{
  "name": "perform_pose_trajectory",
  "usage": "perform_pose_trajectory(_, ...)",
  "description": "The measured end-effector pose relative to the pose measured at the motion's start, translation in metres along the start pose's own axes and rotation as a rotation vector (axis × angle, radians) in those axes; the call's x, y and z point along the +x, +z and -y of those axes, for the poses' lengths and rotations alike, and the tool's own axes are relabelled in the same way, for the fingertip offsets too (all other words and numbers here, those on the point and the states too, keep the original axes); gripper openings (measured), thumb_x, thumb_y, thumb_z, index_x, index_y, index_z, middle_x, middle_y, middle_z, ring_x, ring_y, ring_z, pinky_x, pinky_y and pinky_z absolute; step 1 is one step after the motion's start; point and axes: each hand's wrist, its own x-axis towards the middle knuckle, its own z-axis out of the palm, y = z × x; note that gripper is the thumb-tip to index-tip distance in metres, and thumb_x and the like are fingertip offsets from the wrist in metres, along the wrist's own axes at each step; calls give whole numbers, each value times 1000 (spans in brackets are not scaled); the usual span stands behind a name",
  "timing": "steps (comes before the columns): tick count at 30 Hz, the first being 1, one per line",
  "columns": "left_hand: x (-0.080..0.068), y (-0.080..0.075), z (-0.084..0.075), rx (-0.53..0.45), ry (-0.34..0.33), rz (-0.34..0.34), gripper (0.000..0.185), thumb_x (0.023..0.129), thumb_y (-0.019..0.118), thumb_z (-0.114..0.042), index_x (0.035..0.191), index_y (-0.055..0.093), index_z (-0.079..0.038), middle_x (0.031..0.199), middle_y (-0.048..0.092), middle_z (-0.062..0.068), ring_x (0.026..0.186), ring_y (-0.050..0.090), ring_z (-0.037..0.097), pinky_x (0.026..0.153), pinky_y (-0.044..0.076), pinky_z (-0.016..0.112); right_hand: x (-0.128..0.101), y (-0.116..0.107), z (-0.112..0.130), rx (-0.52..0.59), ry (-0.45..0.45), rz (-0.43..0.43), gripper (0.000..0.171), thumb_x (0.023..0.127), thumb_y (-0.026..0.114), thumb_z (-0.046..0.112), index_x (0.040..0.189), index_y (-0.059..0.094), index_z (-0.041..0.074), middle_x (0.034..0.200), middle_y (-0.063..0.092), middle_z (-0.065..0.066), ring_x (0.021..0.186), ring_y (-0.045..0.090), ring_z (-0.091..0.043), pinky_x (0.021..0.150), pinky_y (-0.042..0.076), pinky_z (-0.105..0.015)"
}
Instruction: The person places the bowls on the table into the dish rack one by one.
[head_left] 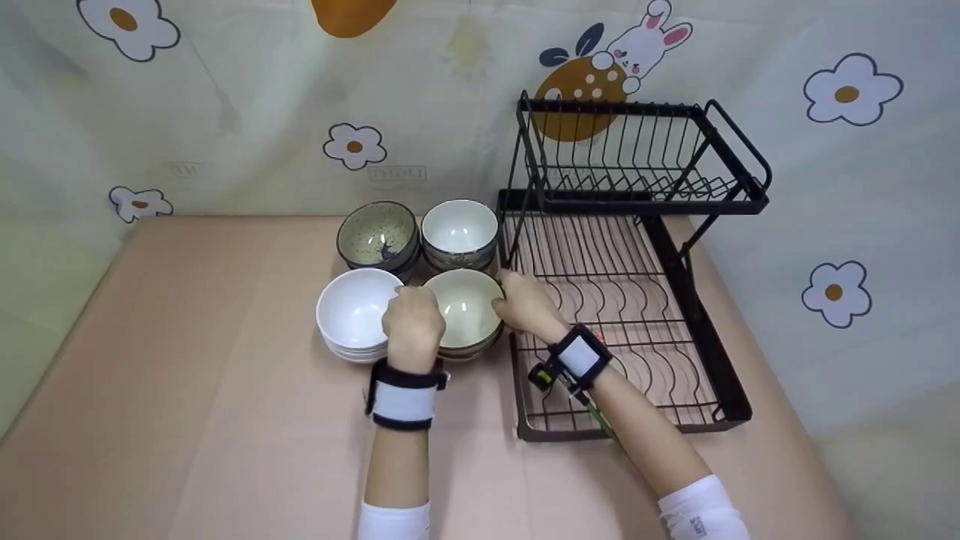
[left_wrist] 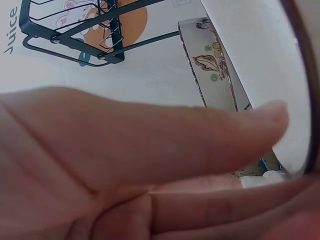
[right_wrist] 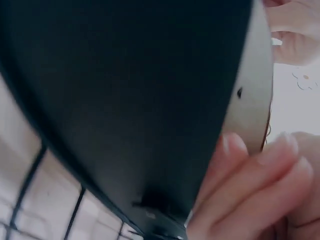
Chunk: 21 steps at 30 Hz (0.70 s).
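Note:
A cream bowl (head_left: 466,306) tops the front right stack. At its left rim, my left hand (head_left: 414,322) grips the edge, and the left wrist view has the thumb (left_wrist: 190,137) lying across the bowl's pale wall (left_wrist: 265,45). On the opposite side my right hand (head_left: 531,306) holds the right rim. Its curled fingers (right_wrist: 255,185) lie against the pale outer side of the bowl (right_wrist: 252,95) in the right wrist view. Close beside my left hand stands a stack of white bowls (head_left: 356,307).
Behind are a speckled green-brown bowl stack (head_left: 375,234) and a white-lined bowl stack (head_left: 459,229). A black two-tier dish rack (head_left: 697,315) stands right of the bowls, its frame close to my right hand. The pinkish tabletop (head_left: 225,360) meets a patterned cloth (head_left: 247,97) at the back.

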Motion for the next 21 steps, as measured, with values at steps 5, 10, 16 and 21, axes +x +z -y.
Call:
perform_pose_trajectory(5,0,-3,1,6,2,28,29,86,48,0,107,67,5,113,64,26,103,64,39,79,56,50,-5,0,2,43,56,-9,35,87,58,9,121,57,-1,112,67,-21,87,67,-31,73,56,-38)
perform_pose_trajectory(10,-3,-8,0,45,4,34,28,86,50,-3,106,68,2,111,67,23,102,65,38,81,55,49,-11,-5,5,108,49,-41,34,88,56,7,121,56,-1,109,67,-21,64,66,-22,56,55,-28)
perform_pose_trajectory(16,-7,-12,-2,54,31,-25,24,85,52,-4,101,69,2,107,69,21,97,66,39,78,56,50,-20,-14,3,116,25,-106,37,87,57,8,123,57,0,113,66,-20,70,65,-24,57,54,-29)
perform_pose_trajectory(21,-7,-11,-4,3,81,-73,22,85,52,-4,100,66,5,104,69,22,94,67,41,76,55,52,-28,-21,-6,198,25,-141,40,87,57,7,126,55,-3,119,63,-24,68,64,-26,50,51,-25)
